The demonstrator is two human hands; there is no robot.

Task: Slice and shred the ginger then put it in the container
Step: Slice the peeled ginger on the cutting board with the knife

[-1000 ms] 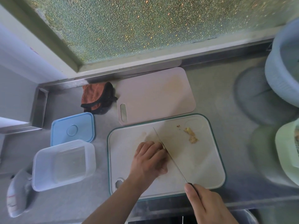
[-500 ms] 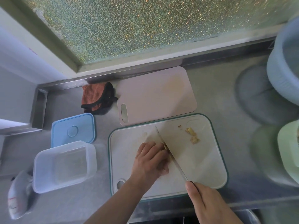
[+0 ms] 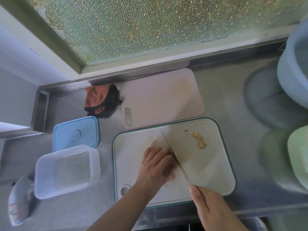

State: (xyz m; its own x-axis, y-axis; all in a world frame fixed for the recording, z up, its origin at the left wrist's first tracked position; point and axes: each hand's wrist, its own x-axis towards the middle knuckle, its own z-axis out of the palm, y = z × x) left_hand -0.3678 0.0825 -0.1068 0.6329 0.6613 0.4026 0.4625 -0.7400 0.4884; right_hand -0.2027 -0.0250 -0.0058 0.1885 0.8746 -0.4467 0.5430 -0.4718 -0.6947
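On the white cutting board (image 3: 208, 172) with the green rim, the left hand (image 3: 156, 165) lay with its fingers curled down, apparently over the ginger piece being cut; that piece was hidden under the hand, so I cannot tell its shape or how the fingers held it. The right hand (image 3: 210, 207) was wrapped around the handle of the knife (image 3: 175, 157), and the blade ran just beside the left knuckles. A few ginger scraps (image 3: 199, 140) lay apart, near the far right corner of the board. The clear container (image 3: 66, 170) stood open and looked empty, to the left of the board, with its blue lid (image 3: 75, 133) behind it. I judge the slicing was in progress. To do it well, the fingertips should stay tucked behind the knuckles, the blade should come down straight in thin, even cuts, and the hand should retreat a little after each slice.
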